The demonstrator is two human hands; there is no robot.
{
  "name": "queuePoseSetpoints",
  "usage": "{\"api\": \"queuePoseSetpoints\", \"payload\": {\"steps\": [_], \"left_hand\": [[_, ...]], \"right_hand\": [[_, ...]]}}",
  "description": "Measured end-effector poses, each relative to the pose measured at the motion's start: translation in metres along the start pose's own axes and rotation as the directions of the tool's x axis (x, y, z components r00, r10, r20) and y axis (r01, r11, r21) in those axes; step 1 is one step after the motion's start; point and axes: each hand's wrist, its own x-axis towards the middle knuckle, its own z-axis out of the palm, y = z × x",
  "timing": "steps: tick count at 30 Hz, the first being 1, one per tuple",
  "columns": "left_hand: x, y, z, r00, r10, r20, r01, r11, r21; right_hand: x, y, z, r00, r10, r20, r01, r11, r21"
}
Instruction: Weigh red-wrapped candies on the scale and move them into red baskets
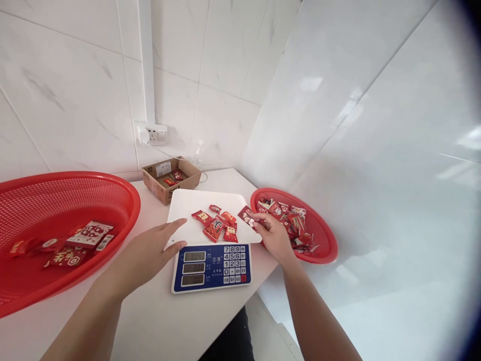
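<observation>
A blue electronic scale (212, 268) with a white weighing tray (188, 205) stands on the white table. Several red snack packets (216, 223) lie on the tray. My right hand (272, 235) pinches a red packet (246, 216) over the tray's right edge, beside a small red basket (326, 245) full of red packets. My left hand (150, 255) rests flat with fingers stretched out at the tray's front left corner, next to the scale's display, holding nothing.
A large red mesh basket (56, 200) at the left holds a few red packets. A small open cardboard box (171, 178) with packets sits at the back by the tiled wall, below a wall socket (152, 134). White walls close in behind and right.
</observation>
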Motion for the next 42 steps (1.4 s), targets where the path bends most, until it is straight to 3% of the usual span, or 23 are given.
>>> {"api": "queuePoseSetpoints", "payload": {"steps": [5,9,13,17,21,24,28,34,42], "left_hand": [[0.0,-0.001,-0.001,1.0,-0.014,0.001,0.014,1.0,-0.001],[0.0,-0.002,-0.003,1.0,-0.021,0.005,0.021,1.0,-0.005],[0.001,-0.002,-0.002,1.0,-0.022,0.004,0.022,1.0,-0.003],[0.002,-0.004,0.0,1.0,-0.015,0.005,0.015,1.0,-0.007],[0.002,-0.004,-0.004,0.999,-0.042,-0.026,0.041,0.999,-0.031],[0.001,-0.001,-0.01,0.992,-0.084,-0.099,0.077,0.994,-0.074],[0.0,0.004,-0.016,0.969,-0.134,-0.208,0.107,0.985,-0.139],[0.0,0.004,-0.014,0.96,-0.12,-0.254,0.088,0.987,-0.133],[0.002,0.007,-0.013,0.967,-0.116,-0.226,0.077,0.982,-0.173]], "right_hand": [[0.028,0.006,0.029,0.999,0.001,0.043,0.003,0.996,-0.086],[0.035,0.003,0.034,0.995,-0.035,0.09,0.051,0.982,-0.182],[0.031,-0.01,0.021,0.994,-0.097,0.049,0.107,0.951,-0.292],[0.023,-0.019,-0.002,0.994,-0.106,-0.037,0.092,0.961,-0.262],[0.011,-0.003,-0.025,0.99,-0.059,-0.128,0.012,0.94,-0.341],[0.002,0.023,-0.036,0.989,0.052,-0.141,-0.114,0.867,-0.486],[-0.007,0.045,-0.036,0.958,0.251,-0.14,-0.278,0.686,-0.672],[-0.012,0.043,-0.023,0.952,0.183,-0.244,-0.305,0.549,-0.778],[-0.014,0.037,-0.02,0.944,0.228,-0.24,-0.327,0.52,-0.789]]}}
